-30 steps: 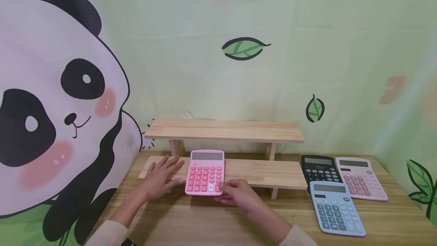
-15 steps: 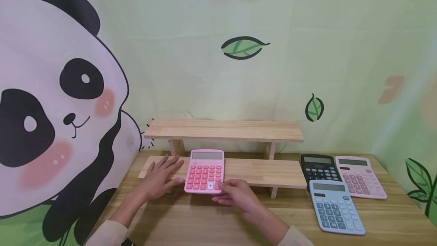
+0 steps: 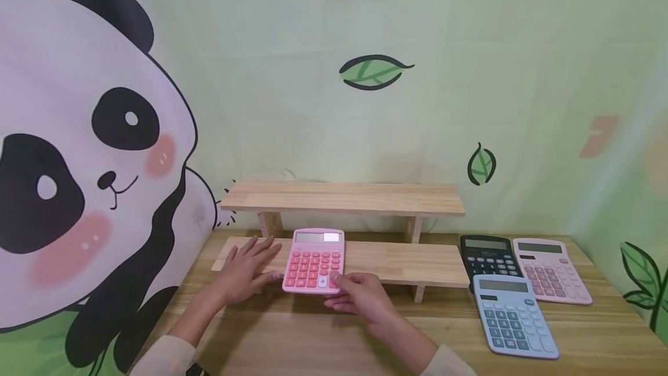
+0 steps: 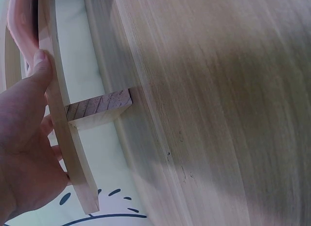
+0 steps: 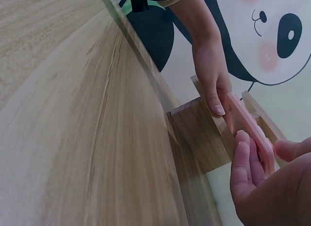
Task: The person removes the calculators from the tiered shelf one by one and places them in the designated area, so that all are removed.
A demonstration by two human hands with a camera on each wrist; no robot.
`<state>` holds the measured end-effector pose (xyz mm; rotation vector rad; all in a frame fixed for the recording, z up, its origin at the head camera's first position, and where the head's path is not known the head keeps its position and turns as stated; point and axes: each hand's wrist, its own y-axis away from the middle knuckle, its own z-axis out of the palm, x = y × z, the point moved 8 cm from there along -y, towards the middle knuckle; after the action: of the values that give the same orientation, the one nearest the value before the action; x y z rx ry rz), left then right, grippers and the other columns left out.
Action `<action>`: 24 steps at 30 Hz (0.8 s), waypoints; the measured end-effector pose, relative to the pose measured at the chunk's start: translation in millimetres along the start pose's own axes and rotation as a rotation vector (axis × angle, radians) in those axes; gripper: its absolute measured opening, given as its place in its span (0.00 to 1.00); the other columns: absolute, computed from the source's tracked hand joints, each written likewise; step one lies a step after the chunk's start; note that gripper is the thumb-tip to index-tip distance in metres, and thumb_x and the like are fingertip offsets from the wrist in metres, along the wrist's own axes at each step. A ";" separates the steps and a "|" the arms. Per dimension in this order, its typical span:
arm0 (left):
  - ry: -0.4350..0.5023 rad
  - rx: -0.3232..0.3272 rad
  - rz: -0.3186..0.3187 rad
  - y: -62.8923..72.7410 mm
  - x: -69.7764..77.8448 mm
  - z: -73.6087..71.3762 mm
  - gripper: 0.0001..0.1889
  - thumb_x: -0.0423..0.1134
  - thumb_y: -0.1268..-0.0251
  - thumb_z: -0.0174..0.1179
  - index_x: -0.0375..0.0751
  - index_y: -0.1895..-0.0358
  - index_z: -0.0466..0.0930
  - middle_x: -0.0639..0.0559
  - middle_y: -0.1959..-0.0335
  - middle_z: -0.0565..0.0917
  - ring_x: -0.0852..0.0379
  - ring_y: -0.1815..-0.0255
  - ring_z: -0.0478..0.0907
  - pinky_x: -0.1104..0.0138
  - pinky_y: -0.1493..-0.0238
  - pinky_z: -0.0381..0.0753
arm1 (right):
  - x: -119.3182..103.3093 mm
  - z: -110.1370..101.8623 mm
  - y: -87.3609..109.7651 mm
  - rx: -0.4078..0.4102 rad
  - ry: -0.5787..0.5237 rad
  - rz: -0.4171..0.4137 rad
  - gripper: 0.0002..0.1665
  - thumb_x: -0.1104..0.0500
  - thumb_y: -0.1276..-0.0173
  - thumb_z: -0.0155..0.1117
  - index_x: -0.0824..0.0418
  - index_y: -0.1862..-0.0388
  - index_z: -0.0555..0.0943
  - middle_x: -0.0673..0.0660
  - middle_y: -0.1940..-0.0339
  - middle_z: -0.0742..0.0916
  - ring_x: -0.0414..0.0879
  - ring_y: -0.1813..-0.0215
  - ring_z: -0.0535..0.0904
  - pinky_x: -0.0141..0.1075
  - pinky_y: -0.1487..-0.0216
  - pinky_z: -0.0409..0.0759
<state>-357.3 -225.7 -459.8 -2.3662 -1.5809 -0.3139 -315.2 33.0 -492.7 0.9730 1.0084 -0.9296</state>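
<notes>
A pink calculator [image 3: 313,268] lies at a tilt over the front edge of the lower wooden shelf [image 3: 407,261], its display towards the back. At its lower right corner my right hand [image 3: 367,300] pinches it, thumb on the keys and fingers underneath, as the right wrist view shows from the side. My left hand [image 3: 245,271] rests on the left end of the same shelf with fingers spread. Its thumb [image 4: 43,65] lies along the shelf's front edge, its tip close to the calculator's left side.
An upper wooden shelf [image 3: 341,198] stands behind the lower one. At the right on the wooden table [image 3: 292,341] lie a black calculator [image 3: 487,253], a pale pink calculator [image 3: 553,271] and a light blue calculator [image 3: 514,318] that overlaps the black one. A panda-printed backdrop [image 3: 292,115] hangs behind.
The front end of the pink calculator has risen slightly with my right hand, and a bright reflection now shows on its display. My left hand has stayed in place.
</notes>
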 end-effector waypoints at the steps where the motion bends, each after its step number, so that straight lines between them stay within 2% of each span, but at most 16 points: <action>1: -0.003 -0.001 0.000 0.0 -0.3 0.2 0.38 0.62 0.23 0.60 0.48 0.18 0.67 0.41 0.15 0.60 0.29 0.15 0.48 0.25 0.23 0.40 | 0.2 0.1 0.0 0.003 0.004 0.000 0.23 0.52 0.22 0.68 0.73 0.46 0.83 0.68 0.59 0.92 0.51 0.62 0.92 0.40 0.54 0.91; 8: -0.011 -0.003 0.003 0.0 -1.8 1.1 0.38 0.62 0.23 0.59 0.48 0.18 0.66 0.42 0.15 0.60 0.30 0.15 0.48 0.26 0.23 0.41 | -1.1 -0.3 3.6 -0.014 0.043 -0.001 0.23 0.54 0.21 0.67 0.74 0.43 0.81 0.64 0.64 0.92 0.50 0.66 0.91 0.40 0.58 0.91; 13: -0.011 -0.002 0.005 0.2 -0.9 -0.1 0.37 0.62 0.22 0.58 0.48 0.18 0.66 0.42 0.15 0.60 0.30 0.15 0.48 0.26 0.23 0.41 | -3.9 -4.4 10.7 -0.020 0.069 -0.018 0.24 0.55 0.21 0.68 0.74 0.40 0.79 0.64 0.65 0.92 0.51 0.67 0.92 0.42 0.59 0.92; 20: -0.011 0.004 0.002 0.3 -0.7 -0.8 0.38 0.63 0.23 0.58 0.48 0.18 0.67 0.42 0.15 0.60 0.29 0.15 0.49 0.25 0.23 0.41 | -6.9 -7.7 15.9 -0.023 0.007 -0.030 0.24 0.57 0.22 0.67 0.76 0.39 0.77 0.67 0.60 0.92 0.57 0.61 0.92 0.46 0.54 0.91; 24: -0.009 0.003 0.002 0.4 0.3 -0.2 0.38 0.63 0.23 0.58 0.48 0.18 0.67 0.42 0.15 0.60 0.29 0.15 0.48 0.25 0.23 0.41 | -6.0 -9.4 15.1 -0.001 -0.006 -0.028 0.21 0.58 0.21 0.66 0.76 0.42 0.78 0.64 0.57 0.91 0.54 0.56 0.92 0.44 0.49 0.90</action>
<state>-356.9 -225.7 -459.6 -2.3698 -1.5819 -0.3003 -305.0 47.3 -486.1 0.9566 1.0192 -0.9543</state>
